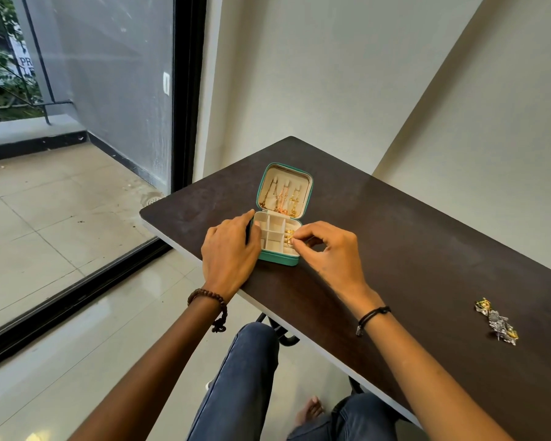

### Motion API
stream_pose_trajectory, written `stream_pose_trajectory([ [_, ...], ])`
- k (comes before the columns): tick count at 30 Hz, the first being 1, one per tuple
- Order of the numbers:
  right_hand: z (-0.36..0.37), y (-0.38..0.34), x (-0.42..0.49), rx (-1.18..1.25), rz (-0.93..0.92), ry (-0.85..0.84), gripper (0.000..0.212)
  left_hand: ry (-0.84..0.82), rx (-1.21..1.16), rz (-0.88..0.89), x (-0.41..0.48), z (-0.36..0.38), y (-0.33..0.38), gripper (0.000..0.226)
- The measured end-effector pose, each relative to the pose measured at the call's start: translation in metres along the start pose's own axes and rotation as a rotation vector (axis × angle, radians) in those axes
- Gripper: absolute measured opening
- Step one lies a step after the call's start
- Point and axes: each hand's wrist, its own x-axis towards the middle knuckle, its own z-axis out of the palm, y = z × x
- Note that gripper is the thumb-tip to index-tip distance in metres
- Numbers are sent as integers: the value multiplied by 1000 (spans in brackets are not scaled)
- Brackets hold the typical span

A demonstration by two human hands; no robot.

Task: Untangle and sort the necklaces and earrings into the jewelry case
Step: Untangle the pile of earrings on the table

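Gold earring (289, 240) pinched in the right hand (330, 253) looks mid-placement into the jewelry case (279, 259), left hand (229, 249) bracing flat; tangled pile (497, 321) likely next.

The left hand (228, 249) covers the jewelry case's (280, 258) left wall, its thumb out of sight. The right hand's (328, 249) fingertips hide most of the gold piece (289, 239) they pinch; earring or ring, I can't tell. The necklaces (282, 198) in the lid are too fine to count. The jewelry heap (497, 321) is too small to pick apart.

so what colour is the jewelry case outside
The jewelry case is teal green outside, seen in the head view.
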Motion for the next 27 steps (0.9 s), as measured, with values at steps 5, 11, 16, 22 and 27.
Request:
stream_pose_trajectory([
  [5, 1, -4, -1, -146, -160, -28, 7, -8, 1, -11, -1, -1, 1, 39],
  [11, -10, -4, -3, -162, -196, -121, 12, -9, 4, -12, -4, -1, 5, 40],
  [16, -23, -2, -4, -131, -186, -197, 12, -5, 14, -3, -5, -2, 7, 39],
  [22, -30, -3, 3, -150, -175, -321, 19, -10, 15, -6, -5, 0, 6, 39],
  [27, -32, -3, 2, -148, -109, -326, 21, -11, 22, -10, -6, 0, 5, 40],
])
